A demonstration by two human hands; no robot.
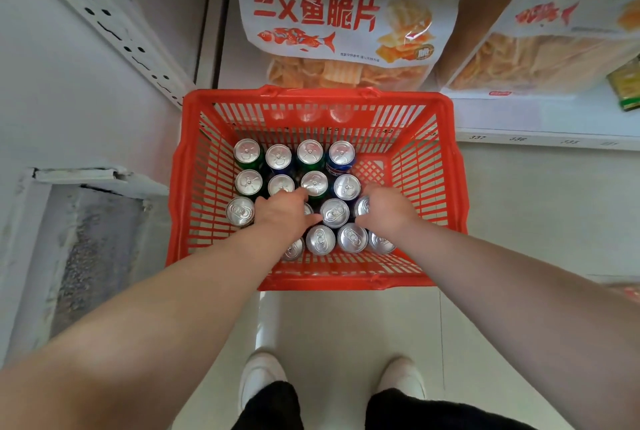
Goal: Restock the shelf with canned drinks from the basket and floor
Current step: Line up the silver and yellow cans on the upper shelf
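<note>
The left hand is curled down over a silver-topped aluminium drink can in the third row. Its fingers wrap the rim so that only a sliver of lid shows, and I cannot tell how firmly it clamps. The right hand is curled the same way round a second silver-topped can at the right end of that row. Between the hands stands an upright neighbouring can, touching the rest of the pack. All the cans sit upright in four close rows inside the red slatted plastic basket, which rests on the pale tiled floor against the white metal shelf. Large orange-printed snack bags fill the shelf just behind the basket.

The risks come from the tight packing. I judge that a can pulled up at a tilt could drag or topple its neighbour. A hold taken only on the smooth rim could slip, dropping the can back onto the lids below and denting it. The shelf edge overhead could also catch a can raised too fast
</note>
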